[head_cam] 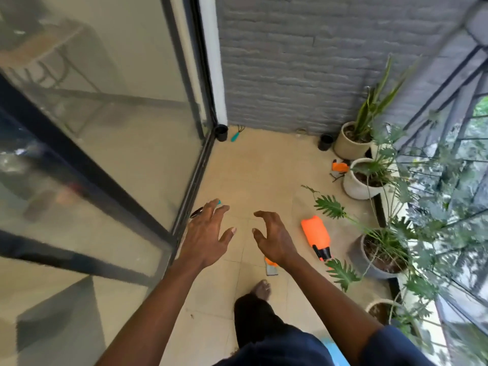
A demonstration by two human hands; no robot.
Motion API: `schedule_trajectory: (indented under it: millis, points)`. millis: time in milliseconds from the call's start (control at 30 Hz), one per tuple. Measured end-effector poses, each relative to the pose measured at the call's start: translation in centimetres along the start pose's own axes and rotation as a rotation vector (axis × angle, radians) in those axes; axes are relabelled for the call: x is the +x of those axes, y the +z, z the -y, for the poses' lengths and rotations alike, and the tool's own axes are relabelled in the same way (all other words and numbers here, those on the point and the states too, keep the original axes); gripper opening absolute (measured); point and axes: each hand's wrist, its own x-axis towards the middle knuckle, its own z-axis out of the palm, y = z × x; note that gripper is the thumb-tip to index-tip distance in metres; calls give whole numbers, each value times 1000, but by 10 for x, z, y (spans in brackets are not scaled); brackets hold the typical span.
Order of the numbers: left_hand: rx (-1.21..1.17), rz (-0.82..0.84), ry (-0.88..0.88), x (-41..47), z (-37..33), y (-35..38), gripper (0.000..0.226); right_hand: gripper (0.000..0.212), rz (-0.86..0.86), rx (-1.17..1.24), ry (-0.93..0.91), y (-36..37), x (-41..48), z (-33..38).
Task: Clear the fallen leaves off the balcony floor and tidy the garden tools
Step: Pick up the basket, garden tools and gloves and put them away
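Right of the right hand (274, 240) lies a bright orange spray bottle (315, 231) with a black nozzle (323, 253). The floor (258, 175) is beige tile, the wall (290, 62) grey brick. Well beyond the left hand (206, 233) are a teal rake (234, 136) and a black pot (220, 132).

Beige tiled floor (258, 165). An orange sprayer (315, 232) lies on its side, near a grey pot (361, 260). A small trowel (272, 268) with an orange handle lies flat, partly hidden. A teal-handled hand rake (235, 135) lies at the far wall, just beside a black pot (221, 132). A second black pot (325, 142), a cream pot (350, 147) and a white pot (356, 186) stand along the right side. An orange-and-white item (339, 167) lies beside the white pot; kind unclear.
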Motion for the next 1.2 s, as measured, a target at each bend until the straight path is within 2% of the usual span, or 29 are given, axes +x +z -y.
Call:
schedule_trajectory:
  millis: [133,233,467,633,733,867,1000,1133,1200]
  points:
    - [-40,91,-9,64,-4,16,61,44,-9,80,188,-5,35,-33]
    - [46,222,76,113,-15,32,61,40,-22,171,376,-9,53,-64]
    - [113,382,201,186,-31,94,58,33,-13,352,714,-13,60,-133]
    - [200,464,358,226,-20,178,60,26,-109,600,957,16,72,-203]
    - [238,528,445,249,-2,259,62,24,-147,691,1071,49,91,-260]
    - [277,607,516,289,40,379,68,18,-265,914,1234,97,131,-342]
    - [291,660,531,334,84,505,73,32,-468,1170,1369,150,175,-442]
    - [371,719,569,371,128,597,77,46,-742,1317,1436,185,217,-538]
    - [371,686,576,389,151,636,76,56,-870,1374,1457,196,234,-585]
